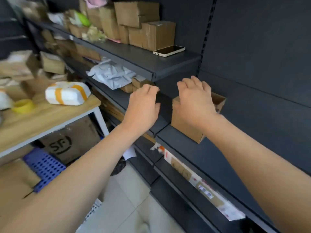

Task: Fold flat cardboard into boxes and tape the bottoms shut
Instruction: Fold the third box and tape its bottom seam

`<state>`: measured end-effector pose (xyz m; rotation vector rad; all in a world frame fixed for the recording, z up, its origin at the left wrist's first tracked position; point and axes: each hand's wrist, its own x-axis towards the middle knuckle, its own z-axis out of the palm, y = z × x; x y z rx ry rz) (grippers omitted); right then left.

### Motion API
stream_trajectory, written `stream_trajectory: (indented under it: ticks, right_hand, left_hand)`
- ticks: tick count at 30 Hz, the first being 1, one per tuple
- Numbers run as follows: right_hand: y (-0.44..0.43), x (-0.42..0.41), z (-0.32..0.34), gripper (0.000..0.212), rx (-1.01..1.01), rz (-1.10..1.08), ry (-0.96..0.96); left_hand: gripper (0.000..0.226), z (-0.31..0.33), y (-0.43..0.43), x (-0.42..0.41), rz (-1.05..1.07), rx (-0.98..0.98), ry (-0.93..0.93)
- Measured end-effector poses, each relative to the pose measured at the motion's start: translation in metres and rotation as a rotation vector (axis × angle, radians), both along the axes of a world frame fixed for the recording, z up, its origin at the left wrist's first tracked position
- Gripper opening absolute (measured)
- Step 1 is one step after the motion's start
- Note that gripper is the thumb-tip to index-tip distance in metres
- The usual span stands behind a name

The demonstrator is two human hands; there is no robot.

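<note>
Head view: the folded box [188, 120] stands at frame centre on the dark shelf [210, 158], mouth up, directly under the right hand [196, 98], which lies over its top with fingers bent; whether it grips, I cannot tell. The left hand [143, 105] hangs just left of the box, loosely curled and holding nothing. A tape roll [23, 106] sits on the wooden table [50, 118] at the far left, well apart.

We find the box [186, 126] on the middle shelf [218, 148], the phone [169, 50] on the shelf above [134, 55], the table [42, 120] to the left.
</note>
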<state>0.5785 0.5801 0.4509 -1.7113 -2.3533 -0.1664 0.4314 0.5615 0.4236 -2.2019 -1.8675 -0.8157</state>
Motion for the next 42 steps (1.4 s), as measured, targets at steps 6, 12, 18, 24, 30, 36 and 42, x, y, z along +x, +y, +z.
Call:
stream_trajectory:
  ticks: [6, 12, 18, 24, 30, 36, 42]
  right_hand:
    - [-0.073, -0.022, 0.035, 0.062, 0.148, 0.303, 0.013]
    - [-0.164, -0.08, 0.082, 0.052, 0.248, 0.612, 0.156]
    - [-0.258, -0.143, 0.159, 0.059, 0.385, 0.84, 0.264]
    - [-0.367, -0.204, 0.206, 0.052, 0.482, 0.985, 0.452]
    - [-0.439, -0.259, 0.196, 0.052, 0.463, 1.058, 0.55]
    - [-0.459, -0.328, 0.197, 0.054, 0.416, 1.128, 0.565]
    - [-0.435, -0.425, 0.159, 0.049, 0.181, 1.203, 0.453]
  left_hand:
    - [0.036, 0.037, -0.121, -0.005, 0.353, 0.198, 0.109]
    - [0.036, 0.084, -0.244, -0.04, 0.646, 0.322, 0.188]
    - [0.038, 0.156, -0.353, -0.081, 0.87, 0.444, 0.33]
    - [0.038, 0.209, -0.469, -0.117, 1.01, 0.567, 0.505]
    - [0.036, 0.202, -0.555, -0.159, 1.066, 0.61, 0.537]
    - [0.034, 0.201, -0.585, -0.224, 1.13, 0.585, 0.445]
    - [0.036, 0.174, -0.572, -0.31, 1.242, 0.447, 0.155]
